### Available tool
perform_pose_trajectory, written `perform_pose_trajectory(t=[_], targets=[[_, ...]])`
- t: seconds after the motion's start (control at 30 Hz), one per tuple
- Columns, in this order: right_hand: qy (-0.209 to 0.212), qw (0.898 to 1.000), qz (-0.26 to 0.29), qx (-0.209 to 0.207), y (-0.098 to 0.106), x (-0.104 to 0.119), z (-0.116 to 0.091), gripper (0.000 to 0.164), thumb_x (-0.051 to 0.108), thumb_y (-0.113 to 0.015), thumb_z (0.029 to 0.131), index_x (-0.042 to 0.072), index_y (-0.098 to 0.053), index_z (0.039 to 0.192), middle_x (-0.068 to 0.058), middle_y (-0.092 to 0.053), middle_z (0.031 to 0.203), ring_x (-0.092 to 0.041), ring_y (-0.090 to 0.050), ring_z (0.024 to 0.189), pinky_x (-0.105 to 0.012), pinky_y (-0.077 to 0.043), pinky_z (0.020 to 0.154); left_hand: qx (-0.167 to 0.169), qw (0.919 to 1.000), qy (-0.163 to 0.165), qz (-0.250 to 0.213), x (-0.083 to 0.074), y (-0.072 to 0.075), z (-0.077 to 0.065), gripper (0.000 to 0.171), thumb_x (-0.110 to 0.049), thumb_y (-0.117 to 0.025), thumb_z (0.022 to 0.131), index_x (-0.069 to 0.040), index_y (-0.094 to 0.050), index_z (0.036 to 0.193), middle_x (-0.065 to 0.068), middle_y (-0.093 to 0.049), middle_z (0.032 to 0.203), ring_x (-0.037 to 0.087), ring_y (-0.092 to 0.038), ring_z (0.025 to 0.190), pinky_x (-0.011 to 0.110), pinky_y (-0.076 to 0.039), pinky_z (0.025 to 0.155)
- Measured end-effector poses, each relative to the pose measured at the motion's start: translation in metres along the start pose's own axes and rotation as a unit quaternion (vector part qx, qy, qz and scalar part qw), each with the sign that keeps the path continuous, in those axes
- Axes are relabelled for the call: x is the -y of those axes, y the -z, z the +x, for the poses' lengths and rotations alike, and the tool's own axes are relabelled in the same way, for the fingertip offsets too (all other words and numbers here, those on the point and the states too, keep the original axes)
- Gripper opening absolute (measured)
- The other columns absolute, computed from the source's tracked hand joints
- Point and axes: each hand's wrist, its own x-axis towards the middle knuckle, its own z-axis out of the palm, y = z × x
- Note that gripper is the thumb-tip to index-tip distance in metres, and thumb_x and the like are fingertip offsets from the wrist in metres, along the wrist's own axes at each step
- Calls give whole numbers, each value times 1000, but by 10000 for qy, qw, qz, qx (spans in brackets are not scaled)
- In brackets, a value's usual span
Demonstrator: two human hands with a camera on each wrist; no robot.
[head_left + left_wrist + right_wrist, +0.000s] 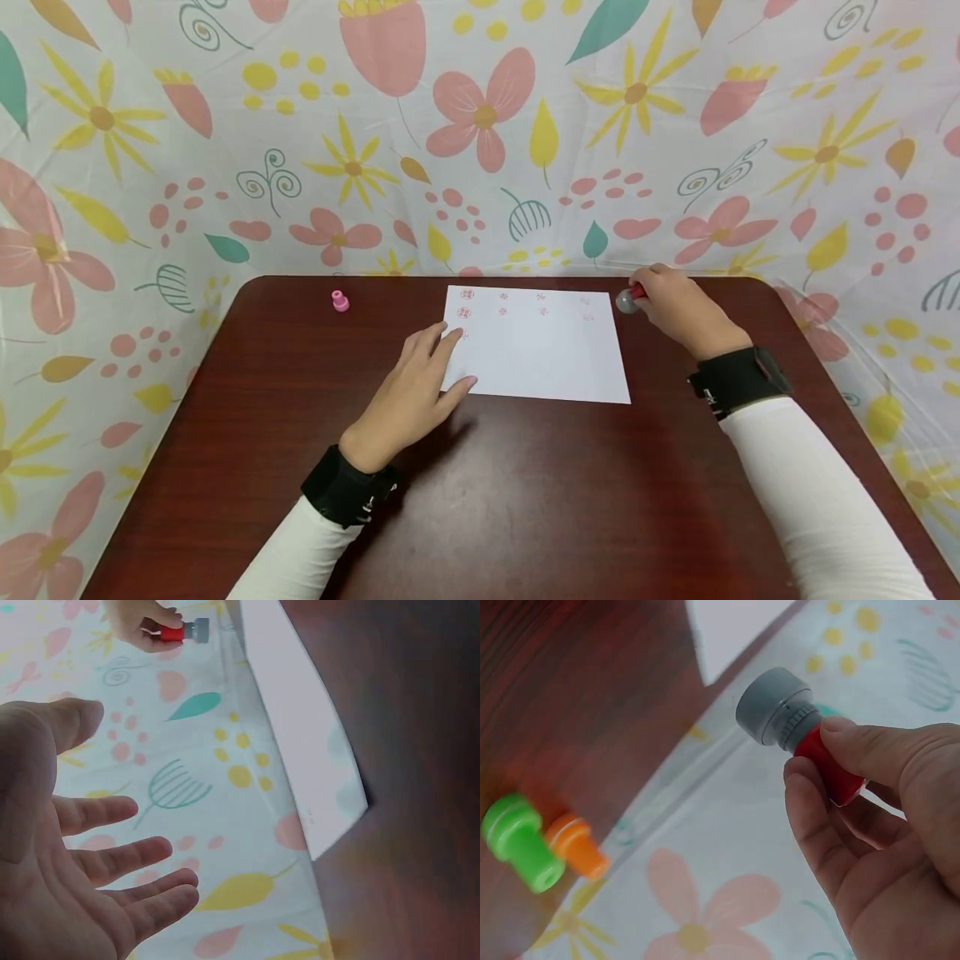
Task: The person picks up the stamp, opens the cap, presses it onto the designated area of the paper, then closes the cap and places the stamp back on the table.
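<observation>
My right hand [682, 310] is raised near the paper's right edge, pinching a stamp [828, 754] by its red handle between thumb and fingers. The stamp's wide grey end [769, 705] points away from the palm. A white sheet of paper [543, 358] lies on the table, with small red stamped marks [465, 312] in short columns along its upper part. Over the paper's left edge, my left hand [408, 396] has its fingers spread, fingertips close to the leftmost column. Nothing is in its grasp in the left wrist view.
On the dark wooden table [525, 492], a pink stamp [341, 301] stands at the back left. A green stamp [523, 841] and an orange stamp [577, 845] are side by side in the right wrist view. A flower-patterned sheet [480, 200] rises behind the table.
</observation>
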Motion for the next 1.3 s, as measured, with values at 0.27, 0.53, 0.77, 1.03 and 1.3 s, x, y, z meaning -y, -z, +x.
perform_pose_trajectory(t=[0.27, 0.53, 0.77, 1.03, 1.3], targets=[[277, 9959, 410, -756, 7, 43, -11, 27, 0, -73, 93, -4, -64, 118, -22, -65, 111, -38, -64, 98, -54, -59, 85, -429, 9987, -165, -219, -8, 11, 12, 59, -29, -68, 101, -4, -47, 150, 20, -49, 148, 37, -44, 139, 46, -52, 106], [787, 9813, 918, -1501, 18, 92, -28, 26, -3, -76, 90, -1, -66, 114, -15, -65, 103, -28, -61, 89, -48, -61, 80, -629, 9951, -254, -725, -24, 22, 29, 54, -26, -66, 102, -2, -49, 148, 19, -49, 151, 36, -45, 139, 47, -45, 113], [1021, 9693, 1314, -1811, 24, 124, -39, 34, 5, -83, 86, 5, -69, 117, -5, -67, 104, -16, -60, 84, -35, -56, 70, -773, 9856, -462, -1430, -38, 30, 42, 55, -25, -67, 102, -3, -49, 148, 15, -50, 148, 27, -48, 137, 43, -45, 114], [1075, 9485, 2185, -2026, 31, 155, -46, 37, 7, -84, 86, 9, -69, 120, 1, -70, 105, -9, -64, 87, -16, -53, 79, -735, 9343, -78, -3487, -53, 32, 51, 53, -16, -73, 98, -11, -53, 147, 3, -57, 145, 21, -60, 127, 35, -56, 102], [1135, 9300, 2661, -2268, 33, 173, -50, 38, 4, -85, 84, 8, -70, 119, 0, -71, 104, -7, -61, 86, -9, -52, 79, -690, 8516, 0, -5197, -58, 26, 53, 45, -1, -70, 97, -3, -59, 140, 10, -60, 140, 28, -66, 119, 34, -59, 96]])
